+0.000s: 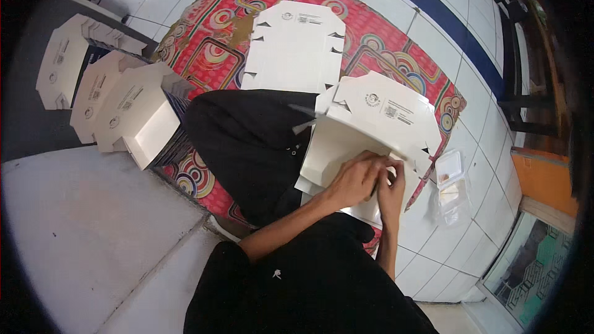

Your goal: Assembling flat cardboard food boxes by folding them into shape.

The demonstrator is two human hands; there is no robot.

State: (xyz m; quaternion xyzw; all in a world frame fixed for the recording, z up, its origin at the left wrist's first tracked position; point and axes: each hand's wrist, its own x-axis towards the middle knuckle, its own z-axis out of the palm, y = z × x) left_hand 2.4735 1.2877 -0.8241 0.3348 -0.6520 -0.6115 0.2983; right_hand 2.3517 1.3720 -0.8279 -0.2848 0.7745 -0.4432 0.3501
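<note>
The box-forming work looks partly done. The part-folded white carton [399, 106] lies at 3 o'clock from the centre of the view, just beside the dark-trousered leg [244, 142]. Its broad lid panel stands open toward 1 o'clock, its slotted corner tabs loose, and a hollow has already formed below it, so I judge the body is about half built: the fold at its right side and the lid closure seem left.

Both hands meet at that right side. The left hand [356, 180] reaches in from 7 o'clock with fingers curled at the inner edge; the right hand [391, 190] comes up from 6 o'clock, its fingers bent beside the left's. They are together, touching or nearly so, but their overlap hides whether either is clamped on the cardboard, so I cannot tell.

At 12 o'clock, 1 flat carton blank [296, 49] lies unfolded on the red patterned mat [377, 46]; whether more sit beneath it I cannot tell. Around 9 to 10 o'clock, at least 3 open cartons [151, 125] have their walls raised and lids up, so they appear shaped but not closed.
</note>
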